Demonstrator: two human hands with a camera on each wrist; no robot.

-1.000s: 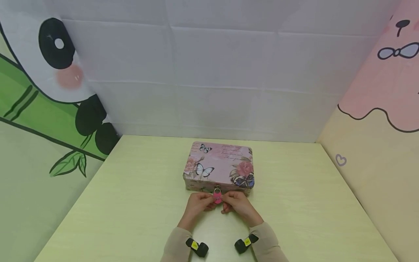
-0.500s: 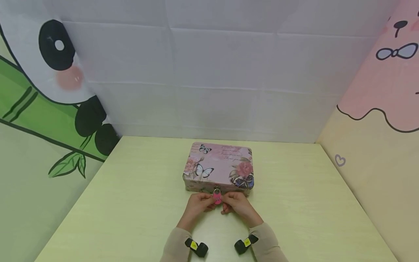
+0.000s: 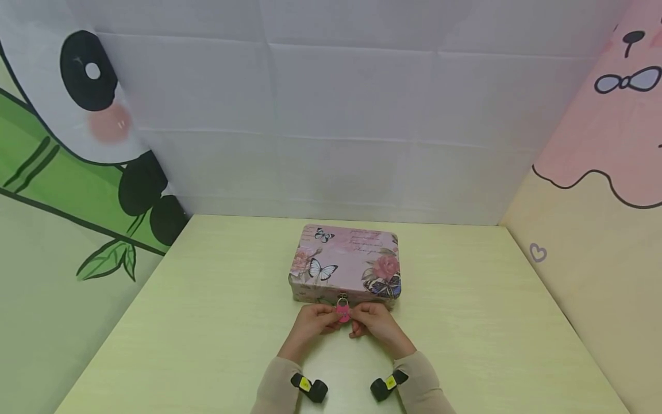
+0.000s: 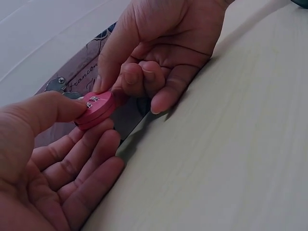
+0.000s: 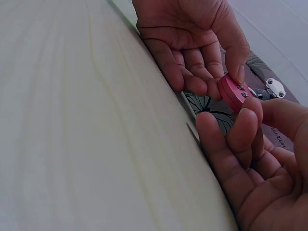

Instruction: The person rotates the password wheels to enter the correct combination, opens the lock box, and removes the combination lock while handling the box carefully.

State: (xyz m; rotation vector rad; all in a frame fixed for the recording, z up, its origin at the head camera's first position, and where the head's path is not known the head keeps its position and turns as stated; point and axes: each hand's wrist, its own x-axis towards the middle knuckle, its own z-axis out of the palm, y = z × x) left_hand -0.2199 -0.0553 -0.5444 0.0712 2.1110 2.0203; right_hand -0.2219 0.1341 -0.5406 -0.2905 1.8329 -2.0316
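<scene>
The left hand and right hand pinch a pink padlock at the near side of a floral box on the pale surface.

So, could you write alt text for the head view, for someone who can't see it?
A left hand and a right hand pinch a pink lock at the front of a closed box printed with butterflies and roses. The box sits on a pale table before a white backdrop.

Pink floral box on pale table
</scene>
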